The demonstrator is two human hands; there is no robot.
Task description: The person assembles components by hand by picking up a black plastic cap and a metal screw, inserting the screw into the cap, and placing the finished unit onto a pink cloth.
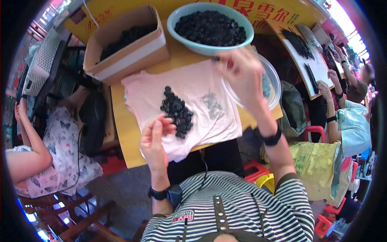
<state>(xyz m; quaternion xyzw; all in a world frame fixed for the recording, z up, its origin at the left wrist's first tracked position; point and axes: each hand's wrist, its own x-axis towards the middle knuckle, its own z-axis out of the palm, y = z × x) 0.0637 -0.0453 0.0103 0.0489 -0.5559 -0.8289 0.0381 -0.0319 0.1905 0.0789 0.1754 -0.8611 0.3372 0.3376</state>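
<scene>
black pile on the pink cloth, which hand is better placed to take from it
Probably the left hand: it is beside the pile, while the right hand, up by the green basin, seems to hold a dark piece.

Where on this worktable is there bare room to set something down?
Free: the pink cloth left of the black pile; the stretch between pile and teal basin; a narrow table strip left of the cloth. Crowded: the back, with cardboard box and basin; the right, where a clear container sits partly behind the right hand.
</scene>
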